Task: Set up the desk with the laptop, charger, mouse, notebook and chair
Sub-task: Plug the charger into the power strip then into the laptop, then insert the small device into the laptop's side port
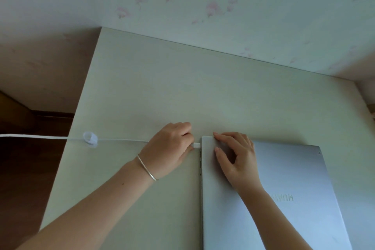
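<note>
A closed silver laptop [284, 199] lies flat on the pale desk [162, 87], at the front right. My left hand [170, 148] pinches the white plug of the charger cable [121, 139] right at the laptop's left edge, near its far corner. The cable runs left across the desk and off its left edge, with a white strap loop [90, 138] around it. My right hand [235, 158] rests flat on the laptop lid at the far left corner, fingers spread. Mouse, notebook and chair are out of view.
The desk stands in a corner, with floral wallpaper [223, 6] behind and to the right. Dark wooden floor [24, 168] lies beyond the desk's left edge. The back half of the desk top shows bare surface.
</note>
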